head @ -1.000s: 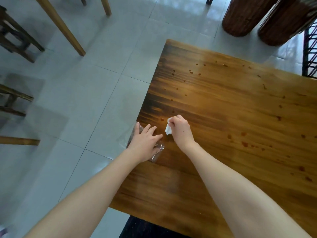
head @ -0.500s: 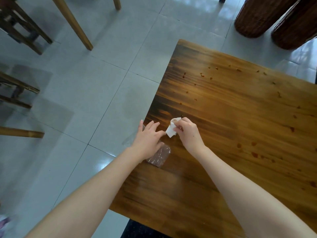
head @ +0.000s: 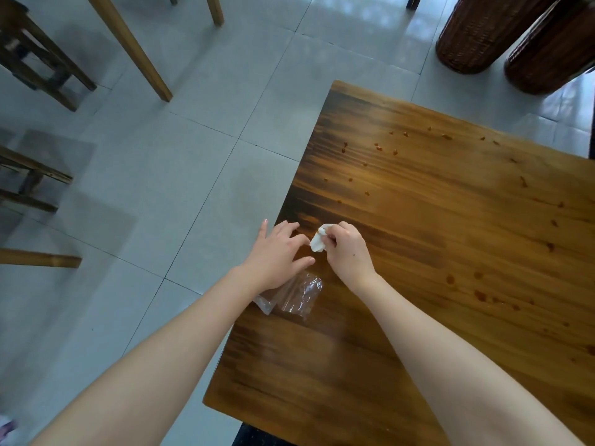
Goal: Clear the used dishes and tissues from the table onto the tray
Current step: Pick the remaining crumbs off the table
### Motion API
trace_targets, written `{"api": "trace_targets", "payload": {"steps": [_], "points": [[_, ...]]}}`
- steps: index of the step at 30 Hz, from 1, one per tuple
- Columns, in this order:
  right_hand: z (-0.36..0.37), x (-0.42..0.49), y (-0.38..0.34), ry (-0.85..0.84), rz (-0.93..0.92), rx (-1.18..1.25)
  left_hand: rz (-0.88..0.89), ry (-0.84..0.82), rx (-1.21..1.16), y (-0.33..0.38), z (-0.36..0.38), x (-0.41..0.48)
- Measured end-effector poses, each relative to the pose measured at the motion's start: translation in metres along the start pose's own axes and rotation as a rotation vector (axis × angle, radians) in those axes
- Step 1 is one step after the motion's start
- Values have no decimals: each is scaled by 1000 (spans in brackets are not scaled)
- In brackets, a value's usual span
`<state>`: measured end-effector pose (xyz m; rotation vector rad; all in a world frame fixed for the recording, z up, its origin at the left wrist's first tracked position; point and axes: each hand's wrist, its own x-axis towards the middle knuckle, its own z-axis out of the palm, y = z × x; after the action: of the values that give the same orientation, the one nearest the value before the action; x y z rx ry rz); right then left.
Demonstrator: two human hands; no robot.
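pale tiled floor fills the left; the wooden tabletop spans the right, its near-left corner by the arms; two wicker baskets stand on the floor beyond it; the left hand lies with fingers spread and loose at the tabletop's left edge, gripping nothing; the right hand is just beside it, fingers curled, pinching a crumpled white tissue above the wood; a clear plastic wrapper lies under the left wrist; brown spots dot the tabletop.

Far end of plastic wrapper hidden under left hand. Part of tissue tucked inside right hand. The table is cut by right and bottom edges. Its specks (reddish-brown) too small to identify.
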<state>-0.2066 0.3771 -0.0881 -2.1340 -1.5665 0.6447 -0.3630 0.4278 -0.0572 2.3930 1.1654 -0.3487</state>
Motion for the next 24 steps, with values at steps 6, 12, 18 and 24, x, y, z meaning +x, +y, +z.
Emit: {"api": "trace_targets", "payload": {"steps": [6,12,18,24], "points": [[-23,38,14,133,172,42,-36,-9,-40,0,-9,16],[-21,46,17,166,188,31,-34,-52,3,-5,-17,36],[-13,64,5,119,88,38,-31,-91,51,-13,-21,54],[-10,97,-11,129,102,77,-22,-95,65,-18,-23,67]]}}
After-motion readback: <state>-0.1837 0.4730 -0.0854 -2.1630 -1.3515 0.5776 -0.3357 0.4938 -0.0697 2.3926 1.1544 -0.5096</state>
